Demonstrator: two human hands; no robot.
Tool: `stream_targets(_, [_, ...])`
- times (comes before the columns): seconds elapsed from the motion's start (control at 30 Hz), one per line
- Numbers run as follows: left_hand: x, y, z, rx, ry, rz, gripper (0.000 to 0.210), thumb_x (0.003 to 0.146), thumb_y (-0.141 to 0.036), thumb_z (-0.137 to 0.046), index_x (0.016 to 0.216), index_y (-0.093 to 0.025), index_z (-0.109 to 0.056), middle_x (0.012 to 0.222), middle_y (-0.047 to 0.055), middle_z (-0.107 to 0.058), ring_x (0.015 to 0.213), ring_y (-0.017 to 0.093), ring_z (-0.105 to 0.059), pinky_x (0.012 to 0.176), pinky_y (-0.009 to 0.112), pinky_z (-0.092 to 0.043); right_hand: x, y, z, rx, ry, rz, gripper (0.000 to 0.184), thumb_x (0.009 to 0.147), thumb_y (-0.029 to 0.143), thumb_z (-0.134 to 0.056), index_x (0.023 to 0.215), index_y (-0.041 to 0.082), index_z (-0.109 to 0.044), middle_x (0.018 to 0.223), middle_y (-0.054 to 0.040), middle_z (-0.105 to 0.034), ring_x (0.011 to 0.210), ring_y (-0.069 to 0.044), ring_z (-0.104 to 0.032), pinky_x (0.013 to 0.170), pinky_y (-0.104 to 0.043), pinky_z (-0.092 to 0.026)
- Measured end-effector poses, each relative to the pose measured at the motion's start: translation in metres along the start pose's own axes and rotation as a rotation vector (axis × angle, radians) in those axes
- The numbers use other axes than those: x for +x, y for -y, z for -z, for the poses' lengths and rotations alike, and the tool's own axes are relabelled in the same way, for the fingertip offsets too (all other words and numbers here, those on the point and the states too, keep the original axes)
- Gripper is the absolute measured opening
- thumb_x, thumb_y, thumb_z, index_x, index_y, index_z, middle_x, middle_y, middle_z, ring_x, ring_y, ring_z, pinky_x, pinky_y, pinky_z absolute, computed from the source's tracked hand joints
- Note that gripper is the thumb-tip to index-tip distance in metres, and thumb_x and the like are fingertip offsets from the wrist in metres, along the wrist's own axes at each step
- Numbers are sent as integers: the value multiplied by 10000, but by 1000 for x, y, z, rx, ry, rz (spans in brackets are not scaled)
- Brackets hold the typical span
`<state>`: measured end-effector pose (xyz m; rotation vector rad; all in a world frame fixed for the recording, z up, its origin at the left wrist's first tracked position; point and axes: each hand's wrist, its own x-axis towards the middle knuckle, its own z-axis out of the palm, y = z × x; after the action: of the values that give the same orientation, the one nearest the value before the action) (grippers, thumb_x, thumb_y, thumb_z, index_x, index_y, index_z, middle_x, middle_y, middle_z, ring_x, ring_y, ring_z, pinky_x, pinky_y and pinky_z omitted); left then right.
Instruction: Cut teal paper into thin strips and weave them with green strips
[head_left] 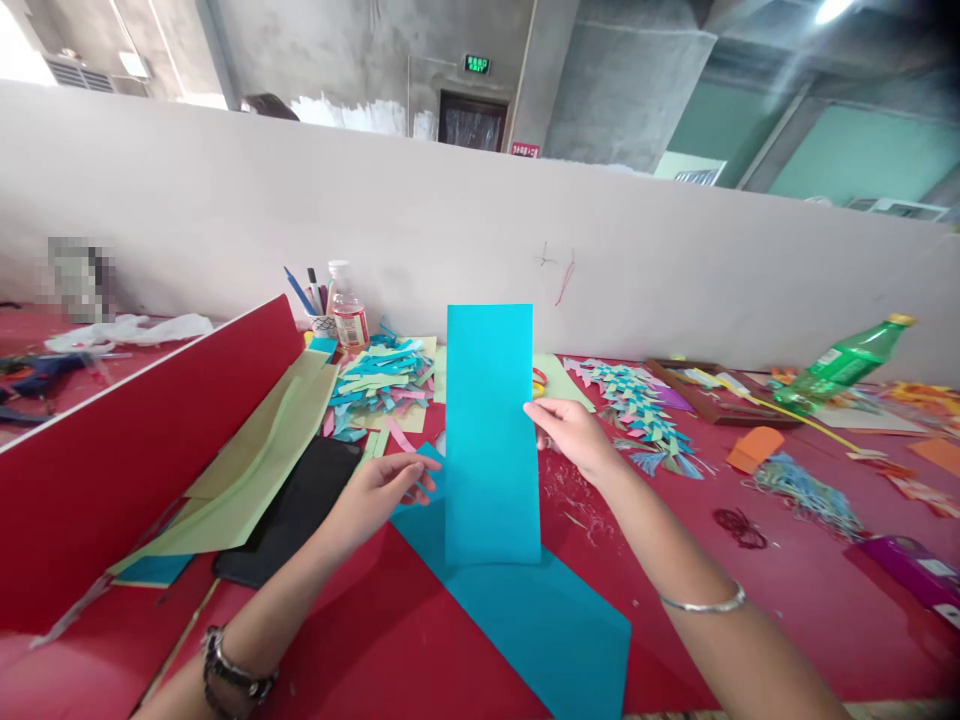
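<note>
An upright strip of blue paper [491, 430] stands in front of me, its lower edge against a larger blue sheet [555, 620] that lies slantwise on the red table. My right hand [566, 430] pinches the strip at its right edge, with the other fingers curled beneath. To the left of the strip is my left hand [394, 480], its fingers loosely bent and apart, with nothing in them; a small gap separates it from the strip. Behind my left hand, a pile of cut paper strips [386, 380] in blue, pale green and pink rests on the table.
A red divider [187, 430] rises at left, beside pale green sheets [255, 470] and a black flat object [300, 520]. A pen cup [322, 325] and clear bottle [349, 310] stand behind. Rightward lie woven paper strips [637, 410], a green bottle [847, 365] and yarn [806, 495].
</note>
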<state>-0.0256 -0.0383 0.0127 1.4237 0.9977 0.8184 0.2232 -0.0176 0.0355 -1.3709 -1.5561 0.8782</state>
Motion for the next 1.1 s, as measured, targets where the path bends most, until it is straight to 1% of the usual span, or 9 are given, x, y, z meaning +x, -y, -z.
stream_targets(0.1, [1, 2, 0, 25, 23, -16, 332, 702, -443, -509, 789, -141, -613, 648, 24, -601, 536, 125, -553, 562, 252, -445, 24, -9, 8, 60, -126, -23, 316, 653, 462, -560, 654, 146, -566, 369, 65, -422, 331, -60, -352, 373, -194, -270])
stream_targets(0.23, [1, 5, 0, 80, 37, -11, 325, 712, -437, -489, 786, -145, -612, 653, 15, -597, 526, 124, -551, 553, 250, -447, 62, -16, 21, 94, -305, 14, 323, 609, 460, -580, 657, 143, -547, 459, 32, -482, 403, -87, -474, 406, -202, -349])
stream_targets(0.33, [1, 5, -1, 120, 56, -25, 304, 731, -417, -463, 776, -156, -614, 658, 11, -593, 529, 120, -548, 541, 235, -433, 85, -13, 30, 101, -462, 78, 293, 664, 449, -518, 686, 157, -519, 585, -1, -524, 587, -147, -590, 523, -232, -431])
stream_targets(0.4, [1, 5, -1, 146, 62, -36, 293, 744, -398, -446, 770, -156, -607, 661, 11, -584, 528, 115, -542, 526, 225, -418, 94, -10, 35, 11, -584, 183, 258, 725, 404, -462, 714, 154, -525, 667, -32, -557, 716, -179, -602, 630, -263, -449])
stream_targets(0.5, [1, 7, -2, 184, -16, -72, 290, 760, -372, -431, 888, -149, -566, 690, 9, -561, 526, 109, -536, 506, 216, -400, 103, -9, 35, -307, -694, 396, 241, 795, 292, -385, 852, 134, -559, 869, -102, -593, 849, -198, -570, 767, -311, -428])
stream_targets(0.57, [2, 8, -1, 200, -113, -116, 316, 774, -357, -420, 1007, -160, -503, 745, 7, -538, 538, 102, -537, 506, 212, -401, 107, -16, 30, -524, -612, 426, 283, 804, 211, -362, 1021, 119, -519, 1034, -141, -548, 954, -207, -526, 834, -332, -400])
stream_targets(0.7, [2, 9, 1, 200, -220, -193, 325, 792, -331, -406, 1082, -187, -429, 801, -5, -480, 559, 81, -522, 539, 206, -424, 113, -43, 13, -741, -344, 271, 423, 751, 132, -443, 1163, 39, -415, 1157, -203, -464, 1099, -249, -424, 922, -357, -335])
stream_targets(0.87, [3, 9, -1, 203, -221, -206, 306, 787, -317, -423, 1061, -180, -430, 817, -3, -466, 559, 72, -515, 536, 199, -421, 110, -71, 2, -802, -110, 158, 487, 722, 115, -495, 1192, 30, -397, 1199, -211, -446, 1118, -263, -418, 931, -350, -327])
stream_targets(1.1, [6, 13, 1, 190, -169, -196, 314, 785, -327, -431, 1058, -172, -439, 827, 5, -479, 583, 78, -512, 567, 212, -429, 100, -67, -3, -845, 92, 56, 534, 759, 143, -474, 1260, 47, -317, 1295, -205, -358, 1189, -266, -349, 960, -360, -303])
